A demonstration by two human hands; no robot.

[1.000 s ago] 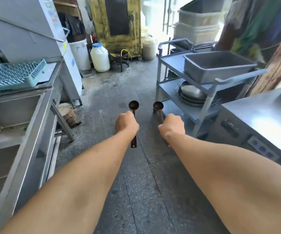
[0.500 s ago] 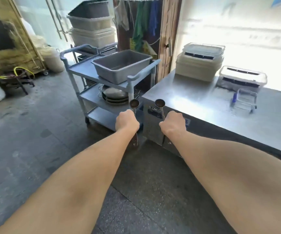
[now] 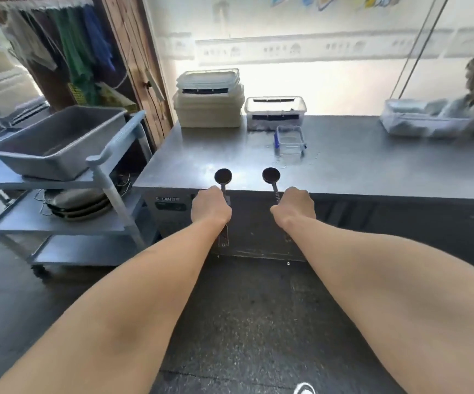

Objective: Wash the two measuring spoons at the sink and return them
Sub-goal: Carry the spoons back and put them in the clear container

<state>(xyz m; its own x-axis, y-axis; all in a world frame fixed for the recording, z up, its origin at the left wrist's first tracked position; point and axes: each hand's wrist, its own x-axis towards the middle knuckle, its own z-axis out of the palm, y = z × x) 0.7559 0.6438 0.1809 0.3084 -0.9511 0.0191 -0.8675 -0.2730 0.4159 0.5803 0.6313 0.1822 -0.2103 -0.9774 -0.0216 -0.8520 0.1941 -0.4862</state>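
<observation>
I hold two dark metal measuring spoons upright, one in each fist, side by side in front of me. My left hand (image 3: 210,208) grips the handle of the left measuring spoon (image 3: 223,176); its handle end pokes out below the fist. My right hand (image 3: 294,207) grips the right measuring spoon (image 3: 271,175). Both round bowls stand just above the front edge of a steel counter (image 3: 344,166). No sink is in view.
On the counter stand stacked lidded plastic boxes (image 3: 208,103), a clear lidded box (image 3: 275,112), a small clear container (image 3: 290,140) and a tray of things (image 3: 423,120) at the right. A grey trolley (image 3: 110,177) with a tub (image 3: 56,140) and plates stands left of the counter.
The view has swung right, from the sink and floor to the steel counter, which is now straight ahead and closer. Both hands keep gripping their spoons in the same pose.
</observation>
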